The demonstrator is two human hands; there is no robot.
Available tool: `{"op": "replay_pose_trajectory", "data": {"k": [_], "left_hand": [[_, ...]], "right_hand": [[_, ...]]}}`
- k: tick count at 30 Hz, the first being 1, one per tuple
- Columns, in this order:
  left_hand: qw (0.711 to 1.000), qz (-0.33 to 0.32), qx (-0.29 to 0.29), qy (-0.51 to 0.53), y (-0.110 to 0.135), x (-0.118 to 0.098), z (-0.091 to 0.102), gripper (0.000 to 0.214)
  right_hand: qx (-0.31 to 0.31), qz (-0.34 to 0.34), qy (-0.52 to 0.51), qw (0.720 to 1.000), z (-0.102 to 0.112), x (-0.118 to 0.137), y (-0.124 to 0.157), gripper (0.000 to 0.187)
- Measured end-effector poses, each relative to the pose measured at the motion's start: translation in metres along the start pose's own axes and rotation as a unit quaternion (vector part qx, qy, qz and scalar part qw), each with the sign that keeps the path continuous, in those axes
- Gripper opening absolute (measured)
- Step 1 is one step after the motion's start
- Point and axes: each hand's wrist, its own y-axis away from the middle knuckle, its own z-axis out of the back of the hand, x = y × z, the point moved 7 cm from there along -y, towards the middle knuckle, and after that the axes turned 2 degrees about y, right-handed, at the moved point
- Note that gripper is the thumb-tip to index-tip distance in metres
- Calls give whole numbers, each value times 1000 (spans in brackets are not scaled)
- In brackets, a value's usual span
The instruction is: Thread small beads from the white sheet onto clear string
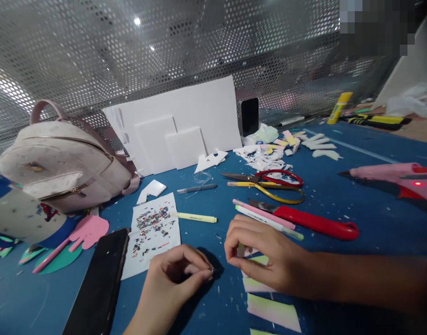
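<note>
Tiny glinting piece (212, 270), pinched at the fingertips of the left hand (164, 288), over the blue surface (203, 236)! Right hand (269, 253) curled, impossible to tell if holding anything. Could slip from so slight a pinch. Risk of scattering small multicoloured bits (149, 218) by brushing their white paper sheet (143, 259).

The left hand (178, 279) pinches thumb to forefinger; the right hand (260, 249) curls its fingers (238, 231) in, forearm (360, 281) nearly level.

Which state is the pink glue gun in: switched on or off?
On, it appears: a small red light glows on the pink glue gun.
</note>
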Motion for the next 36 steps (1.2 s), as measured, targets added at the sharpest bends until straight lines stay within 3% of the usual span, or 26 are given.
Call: {"op": "replay_pose_trajectory", "data": {"k": [21,27,32,36], "left_hand": [[1000,24,16,-6,0,4,2,12],[993,-45,3,-106,0,-12,4,8],[959,-171,26,-225,-2,-32,2,15],[943,-209,39,-256,-1,-34,1,22]], "right_hand": [[4,-13,5,1000,-3,-6,0,12],[1,-10,-1,1000,-1,-6,1,12],[2,-15,-2,1000,-1,-6,0,11],[6,-23,4,1000,-2,-7,0,10]]}}
